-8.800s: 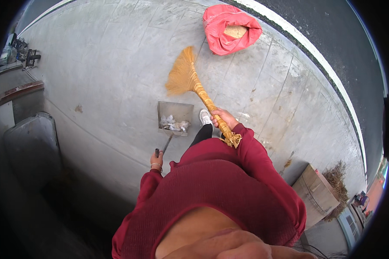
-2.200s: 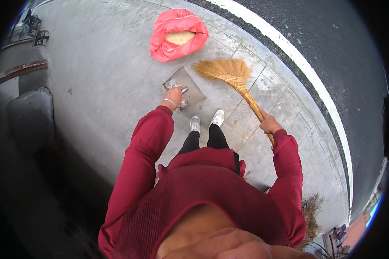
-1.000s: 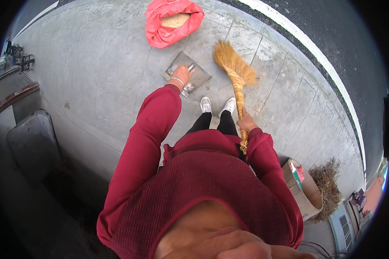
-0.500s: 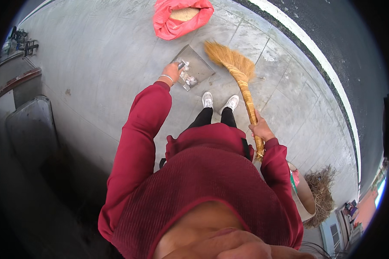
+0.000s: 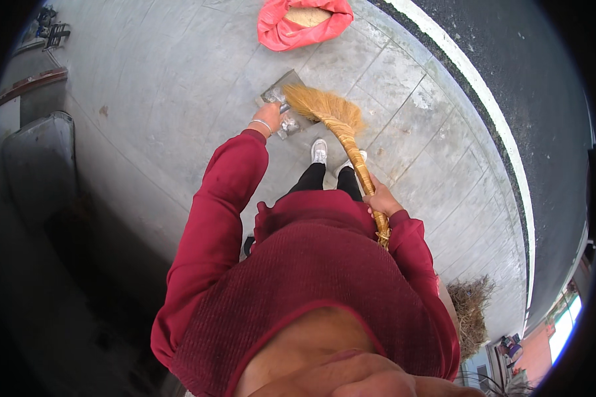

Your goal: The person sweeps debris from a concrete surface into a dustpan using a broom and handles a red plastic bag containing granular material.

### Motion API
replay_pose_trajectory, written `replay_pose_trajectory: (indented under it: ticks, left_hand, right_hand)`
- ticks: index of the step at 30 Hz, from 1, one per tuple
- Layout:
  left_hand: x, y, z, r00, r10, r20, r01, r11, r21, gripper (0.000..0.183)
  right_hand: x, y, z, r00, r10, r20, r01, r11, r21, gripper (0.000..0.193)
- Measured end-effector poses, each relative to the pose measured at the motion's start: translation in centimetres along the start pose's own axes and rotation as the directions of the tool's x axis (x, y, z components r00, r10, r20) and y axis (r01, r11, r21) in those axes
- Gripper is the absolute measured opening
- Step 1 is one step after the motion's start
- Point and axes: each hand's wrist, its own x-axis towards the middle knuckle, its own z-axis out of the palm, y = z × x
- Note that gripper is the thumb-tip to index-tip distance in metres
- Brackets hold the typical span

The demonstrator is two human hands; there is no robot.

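My left hand is closed around the short handle of a flat grey metal dustpan. Whitish crumpled litter lies on the pan beside the handle. My right hand grips the bound handle of a straw broom near its lower end. The broom's golden bristles fan across the right part of the dustpan and hide much of it. Whether the bristles press on the pan or hover over it, I cannot tell.
An open red sack with tan grainy contents stands ahead. My white shoes are on the grey paved floor just behind the dustpan. Dry brush lies at my lower right. A white line borders the dark road on the right.
The broom has swung left, its bristles moving from beside the dustpan to over it. My right hand has shifted slightly left and the view has turned a little.
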Motion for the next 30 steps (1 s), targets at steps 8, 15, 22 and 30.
replay_pose_trajectory:
  ticks: [8, 15, 22, 30]
  left_hand:
    - [-2.9, -4.5, -0.4, 0.990, -0.099, -0.100, 0.097, 0.995, -0.020, 0.023]
    - [-6.0, -3.5, 1.9, 0.976, -0.188, -0.105, 0.185, 0.982, -0.044, 0.026]
    - [-6.9, -4.8, 2.8, 0.974, -0.204, -0.103, 0.190, 0.973, -0.131, 0.024]
    - [-9.6, -7.5, 0.3, 0.970, -0.229, -0.086, 0.222, 0.971, -0.085, 0.019]
  right_hand:
    - [0.5, -2.0, -3.3, 0.975, -0.077, -0.207, 0.049, 0.989, -0.138, 0.079]
    - [8.4, -2.0, 0.1, 0.962, -0.106, -0.251, -0.002, 0.919, -0.395, 0.080]
    - [0.9, -0.7, 0.9, 1.000, -0.030, -0.001, 0.029, 0.967, -0.255, 0.080]
    - [-2.8, 2.3, -2.7, 0.987, 0.074, -0.139, -0.068, 0.997, 0.046, 0.081]
